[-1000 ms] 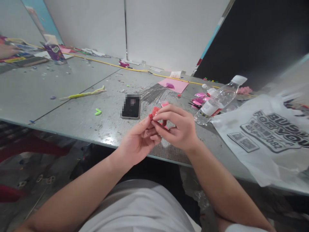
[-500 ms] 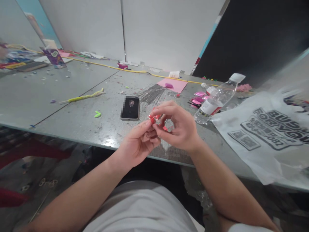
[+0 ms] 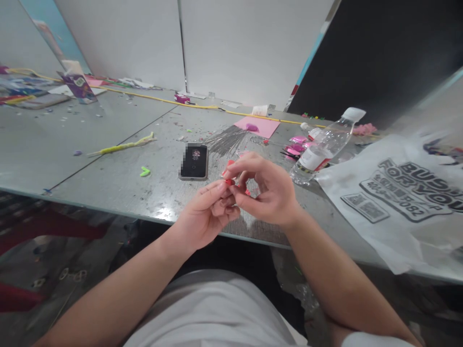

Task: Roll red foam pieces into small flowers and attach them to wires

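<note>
A small red lump (image 3: pixel 228 182), which looks like soft modelling clay, is pinched over the table's front part. My left hand (image 3: pixel 206 214) grips it between thumb and index finger, the other fingers curled below. From the right, my right hand (image 3: pixel 269 193) meets it, with the thumb tip close against the lump and the index finger arched above. Its fingertips partly hide the lump, so its exact shape is unclear. Just behind the fingers lies a shiny red packet (image 3: pixel 229 165), partly covered. More red bits (image 3: pixel 247 192) show through the gap in my right hand.
A phone (image 3: pixel 194 162) lies left of my hands, a green clay piece (image 3: pixel 145 171) farther left. Behind are thin wires (image 3: pixel 228 140) and pink paper (image 3: pixel 269 127). At right stand a plastic bottle (image 3: pixel 327 144) and a white plastic bag (image 3: pixel 394 207). A yellow-green twisted stick (image 3: pixel 123 147) lies left.
My fingers have shifted only slightly around the red lump, and my right index finger sits a little differently above it. The whole view has moved a touch; other things stay put.
</note>
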### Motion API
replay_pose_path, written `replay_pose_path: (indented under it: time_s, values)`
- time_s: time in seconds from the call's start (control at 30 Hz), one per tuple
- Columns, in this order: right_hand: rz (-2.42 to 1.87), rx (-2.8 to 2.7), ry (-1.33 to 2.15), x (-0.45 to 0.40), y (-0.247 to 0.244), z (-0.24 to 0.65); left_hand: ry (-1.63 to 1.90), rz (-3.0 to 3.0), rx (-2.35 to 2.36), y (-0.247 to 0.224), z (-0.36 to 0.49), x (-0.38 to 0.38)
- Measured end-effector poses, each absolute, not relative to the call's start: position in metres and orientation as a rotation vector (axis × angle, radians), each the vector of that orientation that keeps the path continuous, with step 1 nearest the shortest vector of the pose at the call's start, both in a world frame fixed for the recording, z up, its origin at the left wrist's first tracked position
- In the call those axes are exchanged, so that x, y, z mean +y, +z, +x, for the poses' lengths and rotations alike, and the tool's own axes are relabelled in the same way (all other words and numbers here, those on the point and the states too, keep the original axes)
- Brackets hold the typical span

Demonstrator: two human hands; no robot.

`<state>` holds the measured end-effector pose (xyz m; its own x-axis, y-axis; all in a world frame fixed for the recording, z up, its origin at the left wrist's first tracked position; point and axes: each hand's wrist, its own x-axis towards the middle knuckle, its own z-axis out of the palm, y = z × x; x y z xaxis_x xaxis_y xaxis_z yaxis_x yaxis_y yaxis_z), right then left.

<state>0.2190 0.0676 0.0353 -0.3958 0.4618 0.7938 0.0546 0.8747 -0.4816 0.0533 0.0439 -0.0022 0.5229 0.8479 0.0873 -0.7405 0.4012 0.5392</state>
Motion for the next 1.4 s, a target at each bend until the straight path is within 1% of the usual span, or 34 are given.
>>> replay_pose_path:
  time_s: [0.17,0.4,0.6,0.73,0.83,1.0,1.1,1.2,1.27,1.4]
  values:
    - [-0.408,-1.923,0.449,0.067,0.034,0.219,1.074,0.613,0.267,0.000,0.052,0.041]
    - [-0.374,-1.887,0.220,0.068,0.033,0.215,1.124,0.646,0.289,-0.001,0.053,0.041]
    - [-0.343,-1.879,0.188,0.068,0.036,0.213,1.149,0.588,0.342,0.003,0.049,0.043]
    - [-0.326,-1.885,0.156,0.067,0.038,0.213,1.153,0.680,0.396,0.003,0.046,0.043]
    - [-0.395,-1.892,0.149,0.066,0.038,0.212,1.182,0.649,0.413,0.003,0.047,0.048]
    - [-0.605,-1.823,0.155,0.069,0.033,0.215,1.249,0.408,0.407,0.003,0.047,0.064]
    - [-0.715,-1.744,0.219,0.074,0.029,0.220,1.235,0.477,0.424,-0.005,0.035,0.062]
    - [-0.756,-1.712,0.292,0.076,0.026,0.223,1.140,0.778,0.355,-0.023,0.010,0.045]
    - [-0.774,-1.724,0.342,0.075,0.025,0.224,0.979,1.077,0.222,-0.036,-0.010,0.028]
    - [-0.811,-1.778,0.434,0.073,0.021,0.222,0.585,1.610,0.287,-0.046,-0.035,-0.003]
